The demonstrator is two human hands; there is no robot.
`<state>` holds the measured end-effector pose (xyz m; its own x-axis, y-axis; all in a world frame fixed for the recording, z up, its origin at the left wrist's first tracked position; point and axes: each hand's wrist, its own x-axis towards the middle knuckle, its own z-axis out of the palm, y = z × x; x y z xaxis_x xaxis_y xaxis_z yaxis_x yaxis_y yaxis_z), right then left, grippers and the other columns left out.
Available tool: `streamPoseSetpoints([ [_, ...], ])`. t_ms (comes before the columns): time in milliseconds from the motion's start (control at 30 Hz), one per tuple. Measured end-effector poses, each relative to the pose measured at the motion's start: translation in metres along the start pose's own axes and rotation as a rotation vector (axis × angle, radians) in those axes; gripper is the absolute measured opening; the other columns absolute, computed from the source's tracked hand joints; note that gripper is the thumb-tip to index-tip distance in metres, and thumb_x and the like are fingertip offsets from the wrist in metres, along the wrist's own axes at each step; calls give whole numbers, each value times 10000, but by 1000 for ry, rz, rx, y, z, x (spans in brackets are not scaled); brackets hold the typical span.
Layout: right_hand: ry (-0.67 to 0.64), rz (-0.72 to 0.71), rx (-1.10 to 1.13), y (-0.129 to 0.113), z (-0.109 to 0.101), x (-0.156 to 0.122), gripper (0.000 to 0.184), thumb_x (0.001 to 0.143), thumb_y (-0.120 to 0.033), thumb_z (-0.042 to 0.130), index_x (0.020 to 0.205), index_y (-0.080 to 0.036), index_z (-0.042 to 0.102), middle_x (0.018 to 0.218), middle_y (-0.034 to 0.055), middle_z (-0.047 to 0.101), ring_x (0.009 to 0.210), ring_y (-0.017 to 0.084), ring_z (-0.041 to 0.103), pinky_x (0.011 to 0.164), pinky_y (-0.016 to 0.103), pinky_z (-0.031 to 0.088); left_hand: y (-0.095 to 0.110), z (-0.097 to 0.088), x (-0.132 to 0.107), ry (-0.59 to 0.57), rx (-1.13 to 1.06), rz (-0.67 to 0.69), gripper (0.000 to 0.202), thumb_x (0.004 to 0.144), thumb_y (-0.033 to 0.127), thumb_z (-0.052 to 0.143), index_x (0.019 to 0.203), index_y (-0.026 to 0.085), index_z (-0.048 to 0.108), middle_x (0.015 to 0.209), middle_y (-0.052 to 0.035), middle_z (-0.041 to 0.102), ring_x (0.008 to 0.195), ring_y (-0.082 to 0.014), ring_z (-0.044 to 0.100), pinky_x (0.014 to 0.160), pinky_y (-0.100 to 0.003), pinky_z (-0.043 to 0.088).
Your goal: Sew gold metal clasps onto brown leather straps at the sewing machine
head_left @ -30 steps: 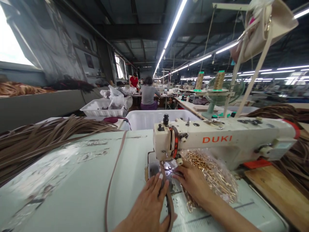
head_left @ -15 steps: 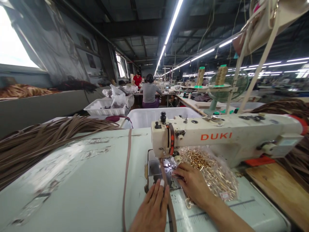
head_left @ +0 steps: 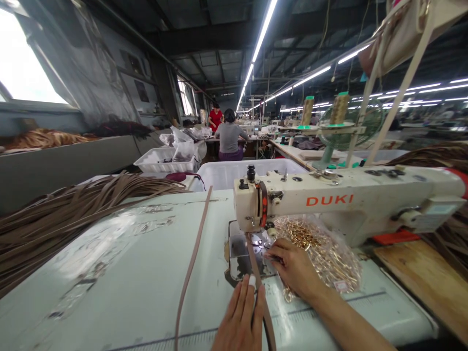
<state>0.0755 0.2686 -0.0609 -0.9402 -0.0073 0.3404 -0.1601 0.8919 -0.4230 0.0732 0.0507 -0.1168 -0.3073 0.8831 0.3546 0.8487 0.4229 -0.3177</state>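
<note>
A narrow brown strap (head_left: 255,261) runs under the needle area of a white sewing machine (head_left: 292,197) and back toward me. My left hand (head_left: 241,314) lies flat at the strap, fingers stretched out, with a white wrap on one fingertip. Just right of the presser foot, my right hand (head_left: 292,268) is closed in a pinch; a small dark thing shows at its fingertips, too hidden to name. Beside that hand sits a clear plastic bag (head_left: 325,258) of gold-coloured metal hardware. Another length of brown strap (head_left: 193,256) stretches across the table to the left.
A heap of brown straps (head_left: 84,209) covers the table's left side. Behind the machine stands a white bin (head_left: 226,170). Thread cones (head_left: 338,109) rise at the back right, and a wooden board (head_left: 424,278) lies at right. Two people work farther back.
The view has shifted slightly, so the machine appears farther right. The loose strap on the left now slants more, its near end farther left. Both hands keep nearly the same places.
</note>
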Motion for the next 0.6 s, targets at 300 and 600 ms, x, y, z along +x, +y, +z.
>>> streamPoseSetpoints([
  [300, 31, 19, 21, 1, -2, -1, 186, 823, -133, 578, 889, -249, 709, 886, 0, 623, 858, 138, 575, 793, 220, 420, -7, 5, -1, 56, -12, 32, 683, 788, 0, 410, 1433, 40, 188, 1317, -181, 503, 1264, -323, 404, 1001, -370, 427],
  [600, 15, 42, 12, 0, -2, 0, 209, 838, -150, 554, 922, -262, 709, 910, -10, 633, 876, 133, 584, 810, 215, 406, -4, 16, -1, 139, 46, -8, 704, 854, 65, 383, 1463, 71, 30, 1250, -155, 572, 1209, -308, 476, 961, -378, 478],
])
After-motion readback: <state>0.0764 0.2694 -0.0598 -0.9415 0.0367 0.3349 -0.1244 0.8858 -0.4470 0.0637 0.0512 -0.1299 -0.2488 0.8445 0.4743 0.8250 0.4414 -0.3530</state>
